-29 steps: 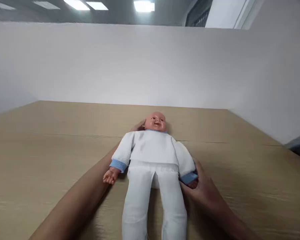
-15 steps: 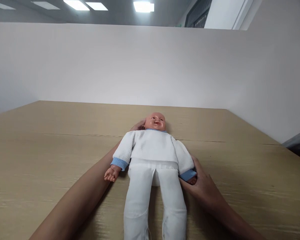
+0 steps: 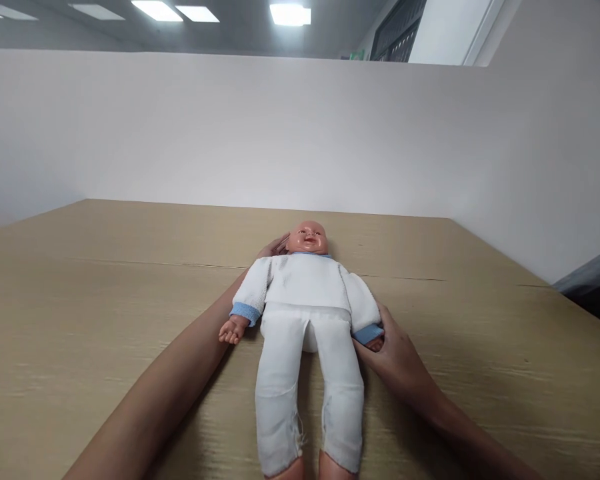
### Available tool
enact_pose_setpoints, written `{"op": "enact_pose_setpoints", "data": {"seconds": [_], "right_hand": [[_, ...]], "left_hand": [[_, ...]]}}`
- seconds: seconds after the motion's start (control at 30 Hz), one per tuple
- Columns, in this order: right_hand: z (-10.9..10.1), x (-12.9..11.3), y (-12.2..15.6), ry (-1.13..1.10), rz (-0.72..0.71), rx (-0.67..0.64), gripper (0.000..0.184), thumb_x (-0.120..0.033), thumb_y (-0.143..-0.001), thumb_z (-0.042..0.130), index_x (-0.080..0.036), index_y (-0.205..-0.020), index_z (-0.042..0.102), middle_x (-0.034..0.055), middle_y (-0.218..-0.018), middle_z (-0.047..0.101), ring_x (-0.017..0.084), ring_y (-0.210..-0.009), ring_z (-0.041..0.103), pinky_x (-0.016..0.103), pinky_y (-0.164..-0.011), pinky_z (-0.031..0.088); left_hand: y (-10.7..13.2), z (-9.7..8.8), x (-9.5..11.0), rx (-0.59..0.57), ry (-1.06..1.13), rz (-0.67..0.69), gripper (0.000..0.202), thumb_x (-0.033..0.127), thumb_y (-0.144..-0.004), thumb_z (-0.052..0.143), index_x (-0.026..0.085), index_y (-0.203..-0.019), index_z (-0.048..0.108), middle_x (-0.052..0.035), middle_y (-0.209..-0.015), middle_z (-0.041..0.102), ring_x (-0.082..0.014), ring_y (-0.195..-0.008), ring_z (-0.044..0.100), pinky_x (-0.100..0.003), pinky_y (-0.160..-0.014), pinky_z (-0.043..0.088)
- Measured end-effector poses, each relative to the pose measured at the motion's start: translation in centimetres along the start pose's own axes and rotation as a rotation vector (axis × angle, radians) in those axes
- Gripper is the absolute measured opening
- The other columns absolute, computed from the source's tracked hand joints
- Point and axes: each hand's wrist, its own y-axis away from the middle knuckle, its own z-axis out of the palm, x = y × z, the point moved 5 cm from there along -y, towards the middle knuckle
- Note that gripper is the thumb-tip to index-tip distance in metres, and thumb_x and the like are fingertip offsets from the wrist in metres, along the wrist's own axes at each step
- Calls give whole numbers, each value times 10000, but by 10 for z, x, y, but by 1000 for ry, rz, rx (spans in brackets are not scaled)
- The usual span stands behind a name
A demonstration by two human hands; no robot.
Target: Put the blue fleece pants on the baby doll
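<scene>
A baby doll [image 3: 305,300] in a white top with blue cuffs and white trousers lies face up on the wooden table [image 3: 80,300], head away from me. My left hand [image 3: 275,248] reaches under the doll's head and shoulder; only its fingertips show beside the head. My right hand [image 3: 393,353] rests at the doll's hip and holds its arm near the blue cuff [image 3: 369,333]. The doll's other small hand [image 3: 233,330] lies on my left forearm.
White partition walls [image 3: 280,133] close off the table at the back and right. A seam [image 3: 130,263] runs across the tabletop behind the doll. A dark gap [image 3: 593,287] shows past the table's right edge.
The view has shifted so the doll sits slightly farther away and its bare feet now show at the bottom edge. Both hands stay on the doll in the same places.
</scene>
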Motion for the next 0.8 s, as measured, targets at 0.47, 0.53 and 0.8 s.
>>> {"op": "enact_pose_setpoints", "data": {"seconds": [0.47,0.53,0.8], "right_hand": [[5,10,-8,29,-48,13,768,-474,-792,779,-243,-1472,505,117,-1312,705,309,-1123,704,439,-991,563],[4,10,-10,31,-74,9,786,-464,-802,772,-233,-1497,489,126,-1332,697,302,-1153,695,431,-1016,551],[-4,12,-15,4,-190,-101,778,-422,-789,802,-189,-1474,516,141,-1392,655,289,-1238,641,435,-1069,513]], "left_hand": [[14,-41,-4,172,23,20,480,263,-953,529,244,-1424,623,-93,-1521,601,-244,-1554,415,-454,-1245,425],[21,-43,-1,179,18,25,499,264,-957,515,251,-1449,600,-94,-1520,602,-235,-1553,417,-451,-1241,426],[56,-54,0,229,-34,-14,432,294,-951,631,138,-1353,662,-126,-1443,667,-277,-1348,625,-413,-1204,465]]}}
